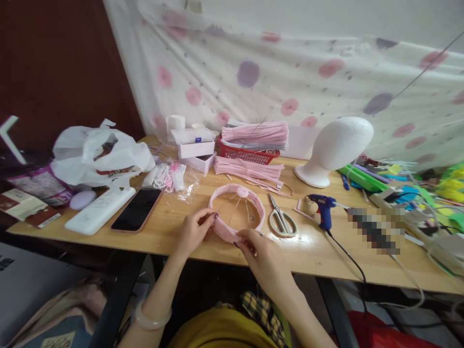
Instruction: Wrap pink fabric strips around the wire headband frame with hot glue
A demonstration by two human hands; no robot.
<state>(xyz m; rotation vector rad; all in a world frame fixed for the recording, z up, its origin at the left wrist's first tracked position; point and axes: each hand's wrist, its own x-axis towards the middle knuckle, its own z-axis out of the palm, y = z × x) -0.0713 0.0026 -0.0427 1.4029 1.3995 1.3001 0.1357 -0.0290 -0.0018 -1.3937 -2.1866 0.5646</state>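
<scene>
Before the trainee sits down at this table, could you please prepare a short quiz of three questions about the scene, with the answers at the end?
1. Multiple choice: what do the left hand and the right hand both hold?
A) a phone
B) a pink ring
C) a red basket

2. True or false: the scissors lie between the pink ring and the blue glue gun.

3. Fill in the gap: on the table, farther back than the blue glue gun, stands a white ____.

Key: 1. B; 2. true; 3. head form.
</scene>
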